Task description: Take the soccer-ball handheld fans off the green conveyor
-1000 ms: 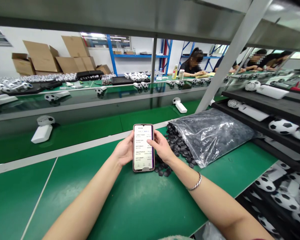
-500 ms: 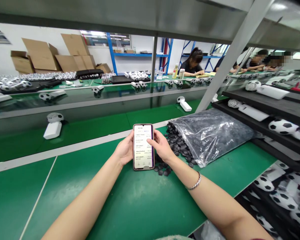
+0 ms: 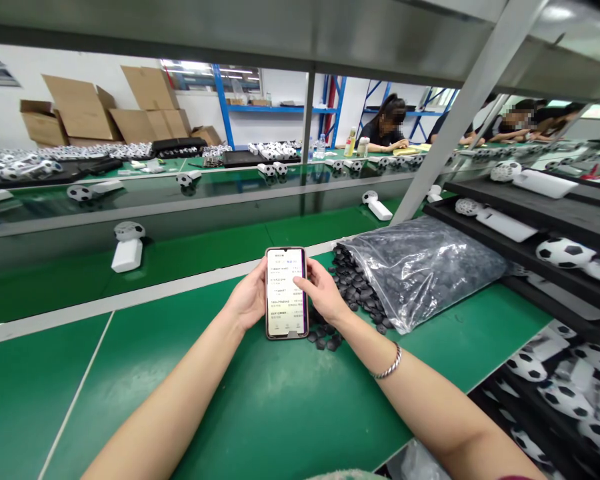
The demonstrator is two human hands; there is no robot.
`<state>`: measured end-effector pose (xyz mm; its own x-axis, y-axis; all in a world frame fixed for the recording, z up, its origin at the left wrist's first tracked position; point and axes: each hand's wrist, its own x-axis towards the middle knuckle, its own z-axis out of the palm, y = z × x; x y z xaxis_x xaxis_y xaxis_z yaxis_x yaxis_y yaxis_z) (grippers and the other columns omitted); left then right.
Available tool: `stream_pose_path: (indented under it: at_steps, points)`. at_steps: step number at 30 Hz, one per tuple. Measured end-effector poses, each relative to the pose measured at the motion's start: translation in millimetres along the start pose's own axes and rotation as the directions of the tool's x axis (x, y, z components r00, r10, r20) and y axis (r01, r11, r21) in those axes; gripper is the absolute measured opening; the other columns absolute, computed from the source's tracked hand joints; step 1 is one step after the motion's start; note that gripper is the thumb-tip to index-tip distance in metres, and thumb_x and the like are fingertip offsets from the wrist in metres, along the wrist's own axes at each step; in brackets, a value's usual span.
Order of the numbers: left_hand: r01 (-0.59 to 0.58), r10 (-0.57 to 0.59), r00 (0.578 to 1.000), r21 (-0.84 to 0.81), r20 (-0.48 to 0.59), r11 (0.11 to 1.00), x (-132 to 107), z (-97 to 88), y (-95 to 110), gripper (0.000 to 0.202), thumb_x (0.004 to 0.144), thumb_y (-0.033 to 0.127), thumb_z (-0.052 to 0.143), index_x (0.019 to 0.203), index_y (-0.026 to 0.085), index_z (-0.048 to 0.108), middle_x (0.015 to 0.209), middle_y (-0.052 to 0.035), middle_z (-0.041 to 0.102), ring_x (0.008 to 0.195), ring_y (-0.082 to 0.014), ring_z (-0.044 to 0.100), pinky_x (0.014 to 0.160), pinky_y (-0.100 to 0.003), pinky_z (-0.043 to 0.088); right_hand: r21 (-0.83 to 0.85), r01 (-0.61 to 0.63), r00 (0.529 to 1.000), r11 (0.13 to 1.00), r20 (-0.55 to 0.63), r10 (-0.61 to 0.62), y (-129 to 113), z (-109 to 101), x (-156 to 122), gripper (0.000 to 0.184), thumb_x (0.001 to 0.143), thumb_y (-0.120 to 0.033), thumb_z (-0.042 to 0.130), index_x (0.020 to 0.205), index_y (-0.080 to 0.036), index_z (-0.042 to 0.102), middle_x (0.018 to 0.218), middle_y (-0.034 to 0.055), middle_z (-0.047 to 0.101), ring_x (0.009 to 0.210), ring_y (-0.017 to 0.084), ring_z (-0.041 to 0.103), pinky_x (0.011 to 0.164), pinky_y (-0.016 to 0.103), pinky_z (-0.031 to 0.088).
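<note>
A smartphone (image 3: 286,293) with a lit screen showing a list is held upright above the green table (image 3: 190,400). My left hand (image 3: 249,295) grips its left edge, fingers partly hidden behind it. On the other edge, my right hand (image 3: 324,291) is closed around the phone, its thumb over the screen. Loose black pentagonal pieces (image 3: 360,290) lie just beyond and beside my right hand. They spill from the mouth of a clear plastic bag (image 3: 430,267) full of similar dark pieces.
Black trays (image 3: 480,227) with white football-patterned devices are stacked at right. A green conveyor belt (image 3: 205,247) carries a white device (image 3: 128,247) on the left and another (image 3: 377,205) farther right. A slanted metal post (image 3: 445,140) rises behind the bag. Co-workers (image 3: 387,127) sit across the line.
The white devices on the near belt have shifted right, while those on the far belt have shifted left. Both hands keep the phone in nearly the same place.
</note>
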<state>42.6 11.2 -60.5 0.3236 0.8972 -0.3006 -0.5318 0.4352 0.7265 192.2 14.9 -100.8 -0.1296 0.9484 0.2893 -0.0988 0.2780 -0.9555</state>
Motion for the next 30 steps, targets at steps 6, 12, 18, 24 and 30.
stream_pose_path:
  at_steps: [6, 12, 18, 24, 30]
  points:
    - [-0.005, 0.005, 1.000, 0.007, 0.005, 1.000, 0.0, 0.1, -0.8, 0.029, 0.089, 0.033, 0.043, 0.094, 0.014, 0.064, 0.091, -0.0082, 0.069, 0.085, -0.0210, 0.064, 0.084, -0.036, 0.047, 0.003, 0.007, 1.000, 1.000, 0.017, -0.007, 0.2, -0.4, -0.7, 0.038, 0.076, -0.031, 0.060, 0.112, -0.022, 0.050, 0.115, 0.0049, 0.058, 0.104, 0.021, 0.054, 0.092, 0.037, 0.043]
    - [-0.039, 0.039, 0.999, 0.014, -0.008, 0.999, 1.1, -0.3, -0.6, 0.025, 0.088, 0.030, 0.045, 0.094, 0.014, 0.064, 0.090, -0.0074, 0.068, 0.084, -0.0196, 0.064, 0.079, -0.032, 0.049, 0.019, 0.017, 1.000, 1.000, 0.025, -0.017, 1.7, -0.4, 0.1, 0.039, 0.076, -0.029, 0.060, 0.113, -0.021, 0.050, 0.116, 0.0052, 0.058, 0.105, 0.021, 0.054, 0.092, 0.038, 0.042]
    - [-0.060, 0.061, 0.998, 0.024, -0.032, 0.998, 0.5, 0.5, 0.4, 0.026, 0.087, 0.032, 0.046, 0.096, 0.014, 0.063, 0.092, -0.0075, 0.068, 0.081, -0.0191, 0.064, 0.076, -0.032, 0.050, 0.061, 0.013, 1.000, 0.998, 0.022, -0.014, -1.7, 1.9, -0.3, 0.039, 0.075, -0.028, 0.061, 0.111, -0.020, 0.051, 0.115, 0.0055, 0.058, 0.107, 0.021, 0.053, 0.093, 0.037, 0.042]
    - [-0.073, 0.074, 0.996, 0.027, -0.040, 0.997, -0.6, 1.6, 0.5, 0.026, 0.088, 0.032, 0.045, 0.095, 0.014, 0.063, 0.091, -0.0070, 0.068, 0.082, -0.0185, 0.064, 0.077, -0.030, 0.050, 0.079, 0.027, 0.999, 0.997, 0.027, -0.029, -1.2, 2.2, -0.4, 0.038, 0.076, -0.028, 0.061, 0.112, -0.021, 0.050, 0.116, 0.0057, 0.057, 0.108, 0.021, 0.053, 0.094, 0.037, 0.042]
    - [-0.065, 0.066, 0.997, 0.021, -0.046, 0.998, 0.0, 0.3, 0.2, 0.027, 0.087, 0.033, 0.047, 0.097, 0.014, 0.063, 0.093, -0.0079, 0.068, 0.083, -0.0189, 0.063, 0.078, -0.030, 0.049, 0.062, 0.028, 0.999, 0.998, 0.038, -0.030, 0.1, 1.7, -0.5, 0.040, 0.076, -0.031, 0.061, 0.113, -0.021, 0.049, 0.118, 0.0054, 0.057, 0.109, 0.022, 0.052, 0.094, 0.038, 0.042]
